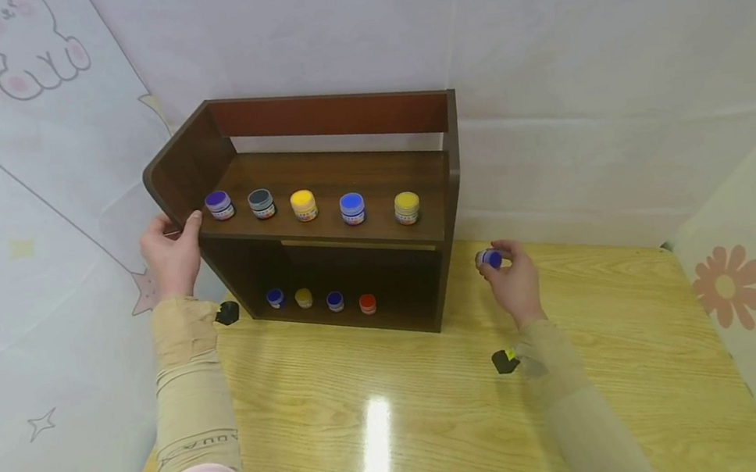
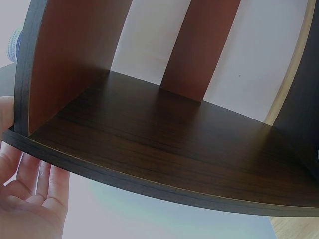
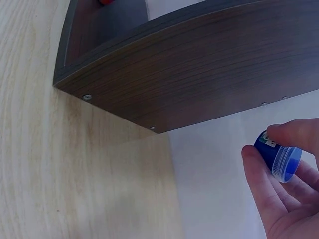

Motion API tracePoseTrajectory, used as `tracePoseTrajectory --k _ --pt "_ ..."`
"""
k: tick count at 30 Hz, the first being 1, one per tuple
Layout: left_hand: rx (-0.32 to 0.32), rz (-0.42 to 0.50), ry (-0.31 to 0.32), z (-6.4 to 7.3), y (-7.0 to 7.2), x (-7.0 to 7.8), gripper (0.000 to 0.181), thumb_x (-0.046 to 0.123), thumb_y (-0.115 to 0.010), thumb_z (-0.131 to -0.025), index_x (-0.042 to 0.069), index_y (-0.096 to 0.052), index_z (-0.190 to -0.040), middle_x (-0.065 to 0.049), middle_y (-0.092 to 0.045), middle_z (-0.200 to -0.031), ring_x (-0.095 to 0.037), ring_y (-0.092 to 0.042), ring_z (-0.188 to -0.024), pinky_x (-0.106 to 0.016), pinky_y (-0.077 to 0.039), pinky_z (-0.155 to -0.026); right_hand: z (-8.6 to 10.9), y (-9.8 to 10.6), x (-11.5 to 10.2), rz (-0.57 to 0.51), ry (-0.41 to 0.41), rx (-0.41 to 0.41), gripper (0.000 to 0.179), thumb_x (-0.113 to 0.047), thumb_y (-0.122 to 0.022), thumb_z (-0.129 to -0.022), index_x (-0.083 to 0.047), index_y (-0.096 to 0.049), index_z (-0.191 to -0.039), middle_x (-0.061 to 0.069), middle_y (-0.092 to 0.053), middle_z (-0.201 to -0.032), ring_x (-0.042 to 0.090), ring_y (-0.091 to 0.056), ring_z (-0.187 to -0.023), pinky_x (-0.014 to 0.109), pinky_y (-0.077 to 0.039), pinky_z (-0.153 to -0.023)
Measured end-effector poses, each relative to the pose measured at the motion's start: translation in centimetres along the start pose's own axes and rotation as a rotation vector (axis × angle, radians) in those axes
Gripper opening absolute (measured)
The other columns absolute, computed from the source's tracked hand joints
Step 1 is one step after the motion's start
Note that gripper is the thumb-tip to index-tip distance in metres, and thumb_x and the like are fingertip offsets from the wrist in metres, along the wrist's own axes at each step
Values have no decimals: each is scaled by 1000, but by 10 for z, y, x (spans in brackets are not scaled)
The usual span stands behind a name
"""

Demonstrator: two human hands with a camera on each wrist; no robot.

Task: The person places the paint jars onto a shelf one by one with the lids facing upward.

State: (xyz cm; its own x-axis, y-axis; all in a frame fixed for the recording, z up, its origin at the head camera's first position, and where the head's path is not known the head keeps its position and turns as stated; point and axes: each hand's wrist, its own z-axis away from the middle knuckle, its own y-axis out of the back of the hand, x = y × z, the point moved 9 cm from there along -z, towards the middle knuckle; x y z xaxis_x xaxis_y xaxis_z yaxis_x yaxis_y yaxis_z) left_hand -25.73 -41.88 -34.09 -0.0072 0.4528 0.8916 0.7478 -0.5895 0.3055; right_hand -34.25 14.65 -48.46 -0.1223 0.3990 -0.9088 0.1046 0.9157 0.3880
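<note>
A dark brown two-tier wooden shelf stands on the table. My left hand grips its left side panel at upper-shelf height, thumb on the front edge and fingers around the outer face. In the left wrist view, those fingers lie against the panel. Off the shelf's right side, my right hand pinches a small blue paint jar between thumb and fingers. Its translucent lid shows in the right wrist view, where the jar is tilted beside the side panel.
Along the upper tier stand a purple jar, a dark grey jar, a blue jar and two yellow jars. Blue, yellow and red jars line the lower tier. White cloth hangs behind the wooden table.
</note>
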Motion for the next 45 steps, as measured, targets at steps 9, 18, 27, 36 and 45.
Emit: tracePoseTrajectory --k 9,18,27,36,45 --pt "5 -1 -1 1 0 2 32 34 -72 -95 4 -67 -104 8 -58 -88 -5 -55 -81 -20 -46 -72 1 7 -16 -3 75 43 35 -3 -72 -93 2 -59 -125 21 -61 -128 33 -69 -91 13 -49 -64" --pt "2 -11 1 2 0 2 36 35 -71 -96 2 -67 -109 8 -57 -90 -6 -54 -84 -21 -46 -73 3 13 -33 -15 138 88 34 2 -73 -91 0 -61 -122 14 -63 -125 17 -65 -82 12 -50 -65" --pt "1 4 -13 2 1 3 34 33 -72 -95 1 -68 -108 8 -58 -88 -6 -54 -81 -20 -46 -71 9 23 -52 -44 154 144 31 -6 -77 -91 -3 -62 -118 11 -64 -119 4 -62 -69 15 -49 -57" --pt "5 -3 -13 3 0 2 36 35 -71 -96 1 -67 -109 6 -59 -90 -7 -55 -83 -21 -47 -73 13 32 -73 -126 197 190 35 -1 -73 -92 2 -58 -124 13 -62 -122 6 -62 -74 13 -51 -67" --pt "-9 -21 -5 3 0 1 38 37 -70 -97 1 -66 -110 4 -59 -93 -7 -54 -85 -22 -47 -74 17 38 -91 -202 235 214 37 4 -70 -92 8 -57 -127 20 -60 -128 11 -61 -80 13 -51 -72"
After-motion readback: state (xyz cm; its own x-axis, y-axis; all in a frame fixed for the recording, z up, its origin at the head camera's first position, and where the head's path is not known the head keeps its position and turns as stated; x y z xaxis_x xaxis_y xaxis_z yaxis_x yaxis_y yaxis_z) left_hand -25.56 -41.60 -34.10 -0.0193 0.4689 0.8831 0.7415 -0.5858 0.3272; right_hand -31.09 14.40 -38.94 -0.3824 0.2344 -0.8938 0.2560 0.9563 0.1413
